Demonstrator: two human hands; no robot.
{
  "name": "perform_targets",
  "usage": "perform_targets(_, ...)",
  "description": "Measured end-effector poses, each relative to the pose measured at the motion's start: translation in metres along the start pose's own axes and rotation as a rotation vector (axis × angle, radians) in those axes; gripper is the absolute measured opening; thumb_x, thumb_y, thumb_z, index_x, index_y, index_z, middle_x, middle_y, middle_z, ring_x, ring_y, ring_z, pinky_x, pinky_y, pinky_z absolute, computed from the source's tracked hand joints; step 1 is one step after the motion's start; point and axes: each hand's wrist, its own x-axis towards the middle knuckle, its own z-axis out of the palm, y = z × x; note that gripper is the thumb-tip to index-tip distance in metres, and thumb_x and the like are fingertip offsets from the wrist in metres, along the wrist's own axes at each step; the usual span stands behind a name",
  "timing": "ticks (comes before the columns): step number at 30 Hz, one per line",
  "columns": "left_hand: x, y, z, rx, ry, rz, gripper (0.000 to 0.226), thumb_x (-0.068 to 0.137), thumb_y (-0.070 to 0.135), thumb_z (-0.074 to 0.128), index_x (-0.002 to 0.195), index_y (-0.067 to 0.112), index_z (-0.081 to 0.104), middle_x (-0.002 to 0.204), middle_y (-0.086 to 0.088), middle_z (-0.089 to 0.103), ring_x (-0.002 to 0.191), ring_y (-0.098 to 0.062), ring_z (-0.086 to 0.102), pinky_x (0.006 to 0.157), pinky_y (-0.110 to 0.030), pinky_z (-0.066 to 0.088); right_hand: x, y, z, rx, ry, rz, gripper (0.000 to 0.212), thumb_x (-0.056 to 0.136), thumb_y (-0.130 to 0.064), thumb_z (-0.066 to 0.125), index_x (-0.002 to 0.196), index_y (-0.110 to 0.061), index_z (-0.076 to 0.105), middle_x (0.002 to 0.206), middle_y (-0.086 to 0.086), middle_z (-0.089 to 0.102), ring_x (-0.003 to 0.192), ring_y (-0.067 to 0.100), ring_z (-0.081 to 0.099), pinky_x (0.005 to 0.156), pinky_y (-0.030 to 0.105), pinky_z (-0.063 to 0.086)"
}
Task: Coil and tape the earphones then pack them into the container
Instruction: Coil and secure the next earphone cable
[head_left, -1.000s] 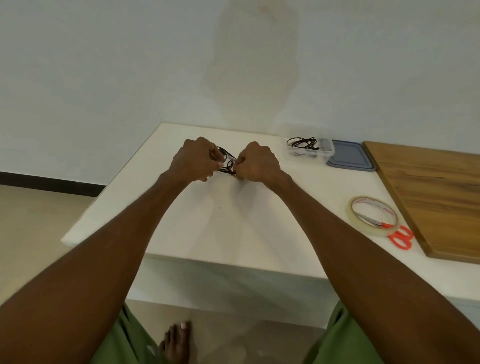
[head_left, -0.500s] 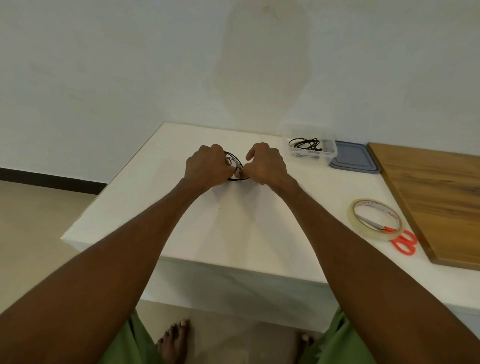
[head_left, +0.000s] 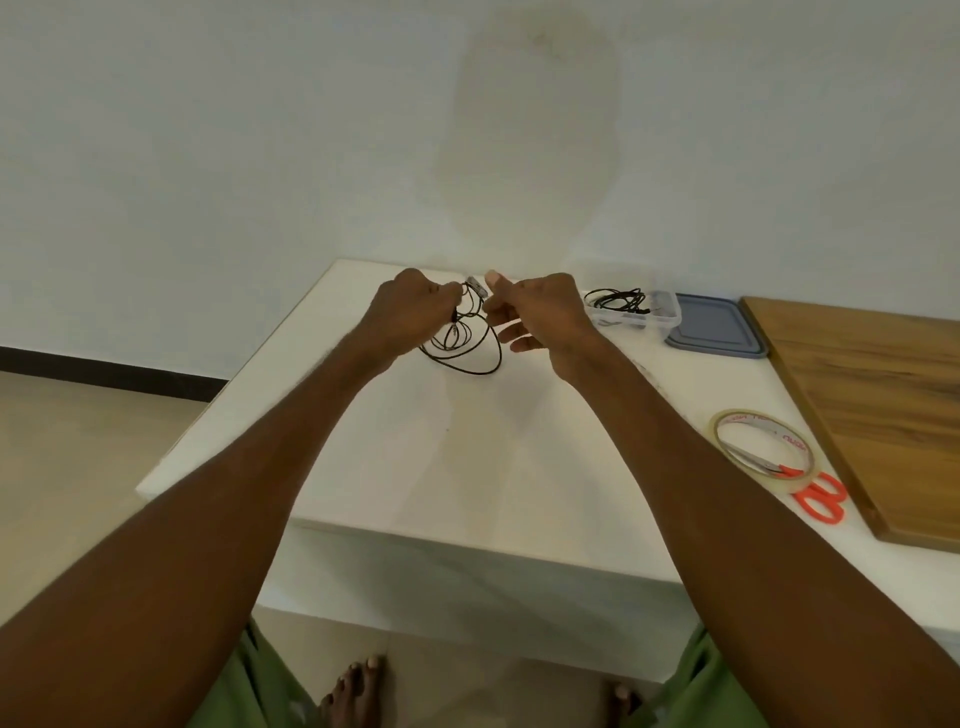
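Black earphones hang in loose loops between my hands over the white table, the lowest loop touching the tabletop. My left hand grips the upper part of the loops in a fist. My right hand is just right of the cable with its thumb raised and fingers spread; its index finger lies against the cable. A small grey inline piece shows between the hands. The clear plastic container stands to the right of my right hand and holds another coiled black earphone.
A grey lid lies right of the container. A roll of clear tape and orange-handled scissors lie at the right, beside a wooden board. The table's front edge is near my legs; a white wall is behind.
The hands have lifted and moved apart. My right hand opened its fingers, and the tight coil has loosened into larger hanging loops held by my left hand.
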Motion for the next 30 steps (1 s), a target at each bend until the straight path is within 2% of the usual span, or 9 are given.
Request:
perform_targets(3, -0.006, -0.001, 0.008, 0.065, -0.066, 0.117, 0.038, 0.094, 0.034, 0.052, 0.087, -0.001, 0.066, 0.080, -0.013, 0.068, 0.064, -0.016, 0.052, 0.054, -0.024, 0.038, -0.004, -0.004, 0.003, 0.007, -0.117, 0.050, 0.040, 0.082, -0.049, 0.072, 0.086, -0.009, 0.076, 0.077, 0.004, 0.076, 0.058, 0.017, 0.066, 0.054, 0.025, 0.054)
perform_targets(5, -0.005, -0.002, 0.011, 0.087, -0.112, 0.162, 0.026, 0.092, 0.038, 0.062, 0.090, 0.013, 0.067, 0.087, -0.007, 0.072, 0.069, -0.011, 0.058, 0.055, -0.018, 0.041, -0.005, -0.003, 0.001, 0.044, -0.124, 0.053, 0.031, 0.082, -0.032, 0.077, 0.092, -0.003, 0.074, 0.077, 0.007, 0.074, 0.060, 0.019, 0.067, 0.054, 0.025, 0.055)
perform_targets(8, -0.001, -0.006, 0.009, 0.157, -0.096, 0.203, 0.025, 0.081, 0.048, 0.073, 0.088, 0.025, 0.069, 0.080, 0.000, 0.070, 0.076, -0.012, 0.062, 0.064, -0.027, 0.046, -0.006, -0.002, -0.005, 0.089, -0.110, 0.069, 0.024, 0.085, -0.013, 0.071, 0.100, 0.005, 0.071, 0.083, 0.013, 0.072, 0.067, 0.023, 0.068, 0.055, 0.024, 0.056)
perform_targets(13, 0.002, -0.019, 0.004, 0.437, -0.058, 0.282, 0.024, 0.080, 0.054, 0.072, 0.077, 0.031, 0.065, 0.070, 0.012, 0.060, 0.071, -0.012, 0.056, 0.057, -0.025, 0.033, -0.006, -0.005, -0.014, 0.187, -0.138, 0.097, 0.024, 0.090, -0.016, 0.064, 0.107, 0.000, 0.071, 0.098, 0.012, 0.076, 0.078, 0.025, 0.071, 0.070, 0.030, 0.058)
perform_targets(19, 0.005, -0.024, 0.004, 0.437, -0.101, 0.277, 0.024, 0.079, 0.060, 0.069, 0.079, 0.036, 0.067, 0.069, 0.015, 0.065, 0.081, -0.011, 0.060, 0.061, -0.026, 0.036, -0.006, -0.005, -0.014, 0.214, 0.016, 0.127, 0.024, 0.085, -0.006, 0.069, 0.104, 0.010, 0.068, 0.087, 0.017, 0.069, 0.068, 0.030, 0.064, 0.075, 0.038, 0.060)
perform_targets(22, 0.002, -0.019, 0.009, 0.430, -0.130, 0.285, 0.024, 0.079, 0.061, 0.069, 0.084, 0.038, 0.068, 0.069, 0.016, 0.062, 0.081, -0.011, 0.060, 0.062, -0.027, 0.037, -0.009, -0.006, -0.015, 0.243, -0.021, 0.098, 0.019, 0.088, -0.003, 0.066, 0.103, 0.009, 0.067, 0.088, 0.017, 0.071, 0.065, 0.030, 0.068, 0.064, 0.032, 0.060)
perform_targets(25, 0.001, -0.017, 0.009, 0.583, -0.149, 0.287, 0.021, 0.081, 0.051, 0.071, 0.090, 0.032, 0.071, 0.088, 0.008, 0.066, 0.086, -0.018, 0.059, 0.061, -0.027, 0.034, -0.009, -0.008, -0.018, 0.260, -0.042, 0.097, 0.015, 0.089, -0.003, 0.064, 0.103, 0.005, 0.067, 0.091, 0.017, 0.074, 0.064, 0.030, 0.072, 0.055, 0.029, 0.058)
perform_targets(27, 0.002, -0.018, 0.003, 0.757, -0.116, 0.258, 0.028, 0.080, 0.049, 0.071, 0.098, 0.028, 0.071, 0.106, 0.005, 0.066, 0.088, -0.020, 0.056, 0.065, -0.028, 0.035, -0.005, -0.008, -0.020, 0.217, 0.042, 0.122, 0.016, 0.087, -0.004, 0.067, 0.102, 0.003, 0.068, 0.092, 0.016, 0.075, 0.070, 0.033, 0.073, 0.058, 0.032, 0.059)
perform_targets(30, 0.005, -0.021, -0.010, 0.918, -0.076, 0.140, 0.041, 0.078, 0.052, 0.073, 0.108, 0.024, 0.069, 0.100, -0.001, 0.061, 0.094, -0.025, 0.061, 0.071, -0.031, 0.038, 0.001, -0.006, -0.025, 0.133, 0.168, 0.129, 0.017, 0.081, -0.004, 0.071, 0.097, 0.003, 0.072, 0.090, 0.011, 0.073, 0.068, 0.024, 0.065, 0.063, 0.031, 0.056)
